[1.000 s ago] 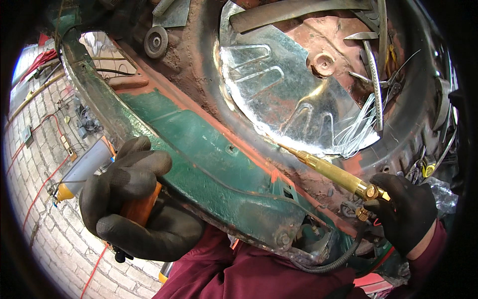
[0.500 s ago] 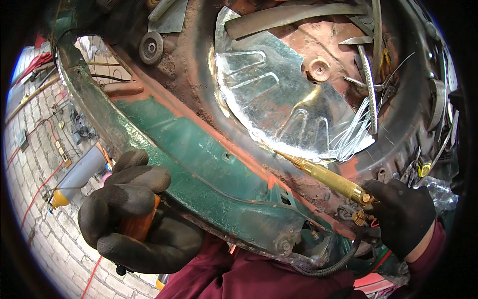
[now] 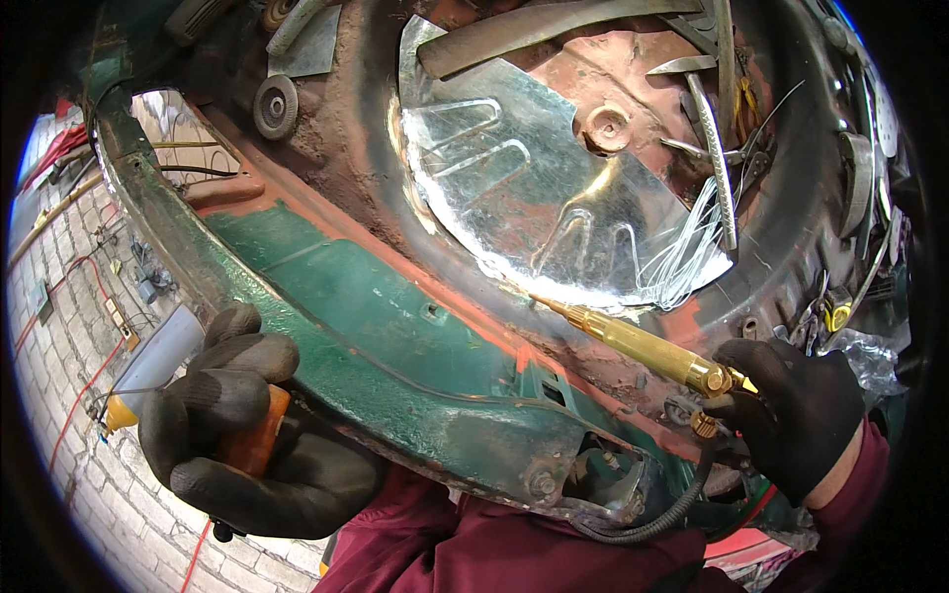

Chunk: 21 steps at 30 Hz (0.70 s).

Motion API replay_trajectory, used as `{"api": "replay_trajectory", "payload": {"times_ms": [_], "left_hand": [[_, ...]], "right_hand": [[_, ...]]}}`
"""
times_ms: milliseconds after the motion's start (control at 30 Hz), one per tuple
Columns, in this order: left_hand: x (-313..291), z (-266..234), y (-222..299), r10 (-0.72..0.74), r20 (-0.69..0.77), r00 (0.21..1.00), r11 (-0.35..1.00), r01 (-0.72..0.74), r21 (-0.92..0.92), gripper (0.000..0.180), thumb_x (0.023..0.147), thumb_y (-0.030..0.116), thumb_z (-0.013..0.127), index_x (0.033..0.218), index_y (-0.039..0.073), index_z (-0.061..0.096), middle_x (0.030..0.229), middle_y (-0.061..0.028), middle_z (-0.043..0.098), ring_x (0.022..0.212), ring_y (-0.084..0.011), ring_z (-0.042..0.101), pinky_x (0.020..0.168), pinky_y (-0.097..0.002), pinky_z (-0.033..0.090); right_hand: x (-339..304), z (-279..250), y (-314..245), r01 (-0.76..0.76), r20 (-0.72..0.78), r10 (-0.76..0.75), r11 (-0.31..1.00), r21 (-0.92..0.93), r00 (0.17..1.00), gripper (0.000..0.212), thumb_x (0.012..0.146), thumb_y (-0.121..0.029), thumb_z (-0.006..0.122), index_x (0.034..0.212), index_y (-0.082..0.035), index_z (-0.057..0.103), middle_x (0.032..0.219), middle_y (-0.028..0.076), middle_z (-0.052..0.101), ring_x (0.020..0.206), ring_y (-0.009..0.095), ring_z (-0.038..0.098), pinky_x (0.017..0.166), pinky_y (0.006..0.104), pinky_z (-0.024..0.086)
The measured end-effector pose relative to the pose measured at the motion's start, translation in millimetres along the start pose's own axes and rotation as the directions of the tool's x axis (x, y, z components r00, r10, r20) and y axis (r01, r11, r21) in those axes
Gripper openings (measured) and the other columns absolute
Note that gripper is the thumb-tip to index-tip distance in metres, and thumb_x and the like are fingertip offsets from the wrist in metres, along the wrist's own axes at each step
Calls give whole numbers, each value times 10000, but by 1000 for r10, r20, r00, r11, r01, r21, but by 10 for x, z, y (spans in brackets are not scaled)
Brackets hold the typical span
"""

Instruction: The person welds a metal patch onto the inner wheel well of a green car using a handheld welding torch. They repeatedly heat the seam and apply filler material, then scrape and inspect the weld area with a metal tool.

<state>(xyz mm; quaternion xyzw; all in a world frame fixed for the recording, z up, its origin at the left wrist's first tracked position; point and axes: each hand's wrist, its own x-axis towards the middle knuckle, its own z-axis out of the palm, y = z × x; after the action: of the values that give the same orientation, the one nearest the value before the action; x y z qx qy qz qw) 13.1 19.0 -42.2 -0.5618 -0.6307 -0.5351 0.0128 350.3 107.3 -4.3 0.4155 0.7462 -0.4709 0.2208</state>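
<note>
While the left hand (image 3: pixel 225 397) is curled around an orange-brown object (image 3: pixel 255 435), the right hand (image 3: pixel 796 410) grips a brass-coloured torch (image 3: pixel 643 347) at its rear, and the tip is just beside the edge of a shiny metal sheet (image 3: pixel 504 212).

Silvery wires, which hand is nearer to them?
Right. The right hand is below and right of the silvery wires; the left hand is farther off, lower left.

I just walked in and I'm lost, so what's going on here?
A person's gloved right hand holds a brass tool, its tip at or near the lower edge of a shiny metal sheet. The gloved left hand is curled around an orange-brown piece, partly hidden. A hammer and loose wires lie at the sheet's right side.
</note>
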Motion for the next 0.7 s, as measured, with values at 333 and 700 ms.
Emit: {"api": "replay_trajectory", "payload": {"times_ms": [333, 700], "left_hand": [[31, 25, 44, -128, -22, 992, 990, 127, -64, 528, 1155, 437, 482, 1318, -25, 677, 943, -166, 690, 1007, -283, 730, 937, -489, 630], [69, -80, 35, -61, 47, 997, 996, 58, 69, 574, 1189, 438, 343, 1385, -23, 623, 941, -134, 702, 1038, -248, 738, 1010, -511, 630]], "right_hand": [[-8, 62, 14, -9, -45, 9, 1000, 10, 999, 391, 864, -86, 826, 1238, -77, 710, 915, 148, 754, 722, 342, 759, 635, 428, 584], [-12, 0, -4, -4, -15, 4, 1000, -4, 1000, 389, 856, -61, 839, 1225, -86, 722, 913, 161, 761, 731, 347, 763, 631, 429, 580]]}}
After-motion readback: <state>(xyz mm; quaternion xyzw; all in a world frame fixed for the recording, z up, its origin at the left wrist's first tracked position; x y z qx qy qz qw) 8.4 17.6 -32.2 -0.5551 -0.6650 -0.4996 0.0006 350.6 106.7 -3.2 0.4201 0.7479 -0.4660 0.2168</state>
